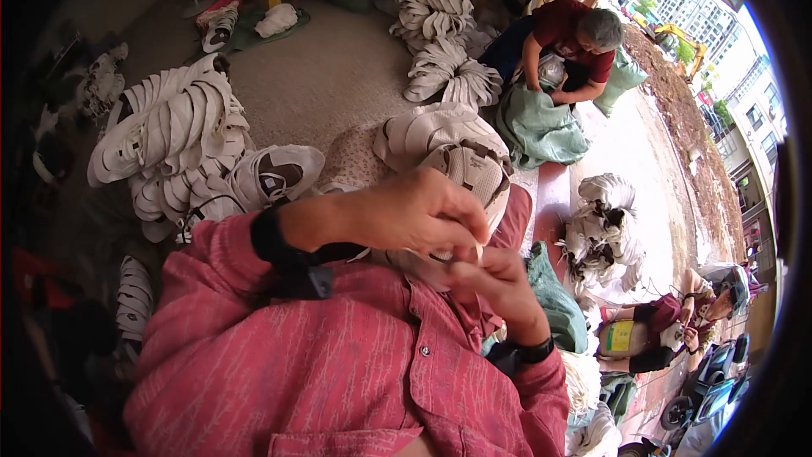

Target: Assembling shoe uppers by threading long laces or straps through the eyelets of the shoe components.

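My left hand (414,210) and my right hand (501,283) meet over my lap, fingertips pinched close together. A small pale bit, perhaps a lace end, shows between them; I cannot make out what it is. Just beyond the fingers, white and beige shoe uppers (440,129) lie stacked on my lap. The nearest upper (467,171) has mesh and dark trim, and my left hand partly covers it. To the left sits a white sneaker upper (283,176) with a dark tongue and laces.
Nested shoe uppers (169,123) are piled on my left, and another tall stack (436,0) stands ahead. At the far right a person (562,46) handles a green sack (541,123). Another person (677,322) sits at lower right, near a bundle of uppers (605,224) and a blue scooter (710,385).
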The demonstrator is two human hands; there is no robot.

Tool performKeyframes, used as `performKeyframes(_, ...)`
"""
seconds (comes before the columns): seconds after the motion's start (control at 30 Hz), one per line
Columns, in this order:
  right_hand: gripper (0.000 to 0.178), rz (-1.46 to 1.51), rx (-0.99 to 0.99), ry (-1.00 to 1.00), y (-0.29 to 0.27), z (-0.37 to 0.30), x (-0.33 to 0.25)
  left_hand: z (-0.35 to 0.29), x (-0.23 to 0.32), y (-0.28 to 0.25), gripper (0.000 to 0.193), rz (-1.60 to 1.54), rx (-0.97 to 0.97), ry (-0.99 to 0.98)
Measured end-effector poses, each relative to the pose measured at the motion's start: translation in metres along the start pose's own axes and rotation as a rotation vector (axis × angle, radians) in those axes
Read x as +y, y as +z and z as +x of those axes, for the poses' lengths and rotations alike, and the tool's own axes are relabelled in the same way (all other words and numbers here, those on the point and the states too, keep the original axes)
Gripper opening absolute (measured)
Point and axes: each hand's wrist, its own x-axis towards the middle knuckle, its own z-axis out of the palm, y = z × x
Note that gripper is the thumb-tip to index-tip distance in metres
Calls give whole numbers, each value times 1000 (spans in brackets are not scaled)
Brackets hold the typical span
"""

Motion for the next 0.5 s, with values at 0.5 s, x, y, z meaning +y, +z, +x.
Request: performKeyframes(0.5,31,756,-308,-322,-105,-46,39,-160,-110,-99,41,-643,248,113)
